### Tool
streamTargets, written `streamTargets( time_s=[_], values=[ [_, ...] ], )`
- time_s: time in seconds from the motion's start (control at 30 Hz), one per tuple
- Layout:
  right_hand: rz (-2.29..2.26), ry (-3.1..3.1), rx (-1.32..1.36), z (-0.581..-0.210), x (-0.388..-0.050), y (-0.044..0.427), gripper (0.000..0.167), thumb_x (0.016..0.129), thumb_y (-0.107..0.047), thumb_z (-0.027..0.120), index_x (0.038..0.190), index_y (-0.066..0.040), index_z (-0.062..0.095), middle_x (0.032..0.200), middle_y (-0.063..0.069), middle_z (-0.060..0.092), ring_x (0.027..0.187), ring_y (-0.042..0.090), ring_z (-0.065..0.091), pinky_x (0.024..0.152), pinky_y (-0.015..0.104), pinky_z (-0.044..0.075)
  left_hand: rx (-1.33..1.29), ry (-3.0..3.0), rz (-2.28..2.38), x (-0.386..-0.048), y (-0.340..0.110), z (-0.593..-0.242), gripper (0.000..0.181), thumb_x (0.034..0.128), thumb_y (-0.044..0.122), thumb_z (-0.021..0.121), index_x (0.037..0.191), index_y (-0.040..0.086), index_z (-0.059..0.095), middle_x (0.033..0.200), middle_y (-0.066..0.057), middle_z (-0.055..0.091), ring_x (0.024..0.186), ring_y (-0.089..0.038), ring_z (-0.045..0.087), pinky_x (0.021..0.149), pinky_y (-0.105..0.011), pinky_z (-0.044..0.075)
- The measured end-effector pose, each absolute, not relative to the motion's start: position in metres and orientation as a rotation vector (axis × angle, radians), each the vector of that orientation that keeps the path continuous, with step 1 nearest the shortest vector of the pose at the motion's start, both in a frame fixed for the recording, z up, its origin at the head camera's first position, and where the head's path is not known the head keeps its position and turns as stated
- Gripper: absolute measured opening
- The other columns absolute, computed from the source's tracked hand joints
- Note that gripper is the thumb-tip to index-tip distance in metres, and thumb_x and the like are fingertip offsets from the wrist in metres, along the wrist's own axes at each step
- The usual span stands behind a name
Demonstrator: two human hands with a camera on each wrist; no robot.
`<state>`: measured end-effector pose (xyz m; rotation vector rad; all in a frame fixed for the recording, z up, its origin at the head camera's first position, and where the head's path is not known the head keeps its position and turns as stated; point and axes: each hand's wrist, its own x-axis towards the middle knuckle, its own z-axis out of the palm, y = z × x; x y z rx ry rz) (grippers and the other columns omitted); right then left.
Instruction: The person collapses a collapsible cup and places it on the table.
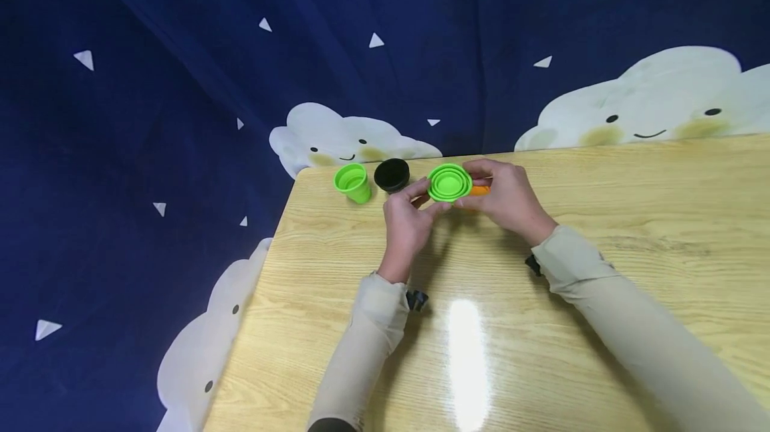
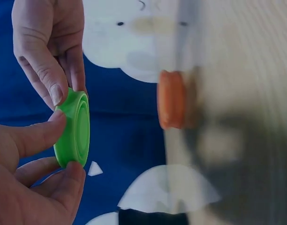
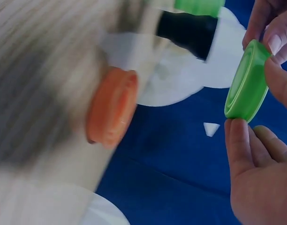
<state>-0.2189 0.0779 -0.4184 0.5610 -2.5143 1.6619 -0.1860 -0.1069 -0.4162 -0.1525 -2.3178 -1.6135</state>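
A collapsible green cup (image 1: 450, 183), folded flat into concentric rings, is held up above the table by both hands. My left hand (image 1: 409, 221) pinches its left edge between thumb and fingers. The opposite edge is gripped by my right hand (image 1: 508, 199). In the left wrist view the folded cup (image 2: 73, 129) appears edge-on, with both hands' fingertips on its rim. An orange folded cup (image 3: 113, 108) sits on the table behind the held one, mostly hidden in the head view.
Left of the hands, near the table's far edge, are a black cup (image 1: 392, 175) and a second green cup (image 1: 353, 183), which is extended tall. The wooden table (image 1: 650, 231) meets a dark blue cloth (image 1: 385, 51) with clouds and white triangles.
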Motion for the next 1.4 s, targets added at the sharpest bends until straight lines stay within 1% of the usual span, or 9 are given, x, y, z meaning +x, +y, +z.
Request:
streamTargets(
  time_s=[0.1,0.2,0.47,0.63,0.9,1.0,1.13,1.27,1.4],
  values=[
    [1.654,-2.550,0.570,-0.429,-0.229,0.070,0.061,0.073,-0.005,0.091,0.126,0.008,0.063,0.120,0.022,0.067,0.103,0.033,0.069,0.087,0.043,0.058,-0.113,-2.349,-1.589,-0.192,-0.112,-0.427,0.046,0.0715,-0.013,0.085,0.115,-0.009,0.071,0.115,-0.021,0.069,0.108,-0.027,0.067,0.089,-0.034,0.057],
    [1.650,-2.586,0.572,-0.439,-0.237,0.063,0.064,0.071,-0.003,0.091,0.127,0.009,0.062,0.120,0.024,0.067,0.101,0.035,0.069,0.087,0.047,0.057,-0.055,-2.388,-1.575,-0.199,-0.115,-0.437,0.048,0.0704,-0.014,0.085,0.116,-0.010,0.070,0.115,-0.023,0.069,0.105,-0.028,0.069,0.087,-0.030,0.058],
    [1.545,-2.676,0.573,-0.461,-0.255,0.052,0.066,0.070,-0.002,0.091,0.127,0.010,0.061,0.114,0.023,0.068,0.098,0.034,0.066,0.085,0.044,0.056,0.035,-2.522,-1.410,-0.217,-0.122,-0.460,0.050,0.0672,-0.009,0.089,0.114,-0.007,0.072,0.107,-0.021,0.072,0.093,-0.026,0.072,0.077,-0.023,0.059],
    [1.482,-2.723,0.567,-0.471,-0.261,0.049,0.066,0.069,-0.003,0.091,0.127,0.010,0.062,0.109,0.022,0.069,0.097,0.034,0.065,0.083,0.043,0.054,0.000,-2.612,-1.292,-0.224,-0.123,-0.472,0.045,0.0686,-0.006,0.090,0.111,-0.004,0.075,0.095,-0.018,0.074,0.084,-0.024,0.072,0.070,-0.018,0.056],
    [1.352,-2.786,0.615,-0.478,-0.274,0.041,0.066,0.069,-0.002,0.091,0.126,0.011,0.062,0.111,0.024,0.068,0.097,0.033,0.063,0.085,0.046,0.052,-0.031,-2.713,-1.056,-0.232,-0.124,-0.476,0.030,0.0693,0.000,0.090,0.097,0.000,0.078,0.073,-0.010,0.069,0.067,-0.014,0.057,0.064,-0.025,0.049],
    [1.301,-2.813,0.637,-0.478,-0.278,0.038,0.065,0.068,-0.002,0.091,0.124,0.011,0.062,0.114,0.025,0.068,0.100,0.037,0.063,0.088,0.049,0.050,0.004,-2.743,-1.005,-0.234,-0.124,-0.477,0.032,0.0693,0.001,0.090,0.099,0.001,0.078,0.074,-0.009,0.069,0.071,-0.017,0.059,0.067,-0.028,0.050],
    [1.246,-2.864,0.650,-0.479,-0.280,0.036,0.065,0.067,-0.003,0.091,0.123,0.012,0.063,0.119,0.025,0.066,0.109,0.041,0.060,0.100,0.051,0.042,0.032,-2.804,-0.949,-0.236,-0.125,-0.479,0.040,0.0709,0.004,0.091,0.108,0.001,0.077,0.091,-0.012,0.074,0.088,-0.024,0.066,0.083,-0.035,0.053],
    [1.209,-2.890,0.663,-0.482,-0.281,0.035,0.064,0.067,-0.004,0.092,0.122,0.013,0.063,0.121,0.026,0.066,0.113,0.042,0.058,0.106,0.053,0.036,0.016,-2.868,-0.878,-0.237,-0.126,-0.481,0.045,0.0727,0.009,0.091,0.115,0.002,0.075,0.104,-0.012,0.074,0.103,-0.029,0.066,0.095,-0.039,0.050],
    [1.197,-2.889,0.677,-0.482,-0.280,0.034,0.064,0.067,-0.004,0.092,0.122,0.014,0.063,0.122,0.027,0.065,0.114,0.043,0.058,0.107,0.053,0.035,-0.023,-2.868,-0.887,-0.238,-0.129,-0.481,0.049,0.0727,0.008,0.091,0.118,0.003,0.074,0.104,-0.010,0.075,0.102,-0.024,0.067,0.094,-0.034,0.051]
  ],
)
